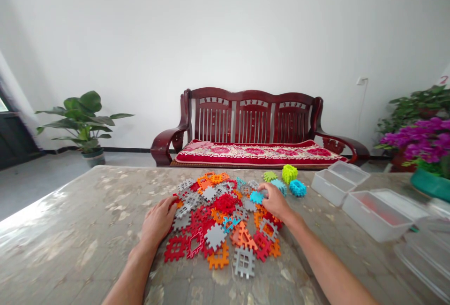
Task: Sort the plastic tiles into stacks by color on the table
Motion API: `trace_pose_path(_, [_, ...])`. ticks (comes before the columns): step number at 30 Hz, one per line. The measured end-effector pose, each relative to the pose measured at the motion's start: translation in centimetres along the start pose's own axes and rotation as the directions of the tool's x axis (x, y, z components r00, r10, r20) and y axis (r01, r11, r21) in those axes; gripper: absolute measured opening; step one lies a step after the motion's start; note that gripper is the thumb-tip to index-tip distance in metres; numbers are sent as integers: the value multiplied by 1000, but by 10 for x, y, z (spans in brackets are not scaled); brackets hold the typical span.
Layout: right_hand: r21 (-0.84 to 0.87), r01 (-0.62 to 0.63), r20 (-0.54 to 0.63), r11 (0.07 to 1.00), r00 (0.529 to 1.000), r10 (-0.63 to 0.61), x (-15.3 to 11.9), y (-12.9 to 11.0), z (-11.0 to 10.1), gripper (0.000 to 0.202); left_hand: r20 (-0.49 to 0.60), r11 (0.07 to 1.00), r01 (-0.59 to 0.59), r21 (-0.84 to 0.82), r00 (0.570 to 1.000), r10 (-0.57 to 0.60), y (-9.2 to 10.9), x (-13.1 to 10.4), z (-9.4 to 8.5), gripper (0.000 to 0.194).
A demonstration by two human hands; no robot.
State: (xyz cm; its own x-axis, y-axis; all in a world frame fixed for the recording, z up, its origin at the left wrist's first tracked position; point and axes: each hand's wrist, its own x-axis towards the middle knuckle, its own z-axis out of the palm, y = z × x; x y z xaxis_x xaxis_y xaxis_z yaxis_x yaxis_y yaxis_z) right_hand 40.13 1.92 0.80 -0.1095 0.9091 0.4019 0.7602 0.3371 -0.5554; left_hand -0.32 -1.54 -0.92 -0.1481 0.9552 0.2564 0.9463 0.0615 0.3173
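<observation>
A mixed pile of flat toothed plastic building tiles in red, grey, orange and blue lies on the table (105,230). My right hand (276,200) is at the pile's right side, with thumb and fingers closed on a blue building tile (256,197). At the left edge of the pile rests my left hand (159,217), fingers stretched out against the outer tiles and holding none of them. A grey tile (215,236) and a red tile (175,248) lie nearer me. Beyond my right hand are a green tile stack (289,173) and a blue tile stack (297,188).
Clear plastic boxes with lids, a near one (378,216) and a farther one (332,186), stand at the right. A teal flowerpot (431,184) holds purple flowers. Past the table is a wooden bench (253,117); a potted plant (87,117) stands at the left.
</observation>
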Motion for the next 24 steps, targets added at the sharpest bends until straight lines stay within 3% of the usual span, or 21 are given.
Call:
trace_pose_path(8, [-280, -59, 156, 958, 982, 106, -1, -18, -4, 43, 15, 1000, 1, 5, 1000, -2, 0, 0, -1, 46])
trace_pose_path(13, [-315, -78, 174, 946, 975, 139, -3, -22, -6, 47, 15, 1000, 3, 13, 1000, -3, -1, 0, 0, 45])
trace_pose_path(20, [-282, -72, 125, 957, 986, 111, -9, -23, -2, 50, 20, 1000, 4, -15, 1000, -4, -8, 3, 6, 46])
trace_pose_path(24, [-188, -53, -2, 981, 999, 54, -10, -19, -2, 52, 20, 1000, -11, -23, 1000, 11, -9, 4, 5, 46])
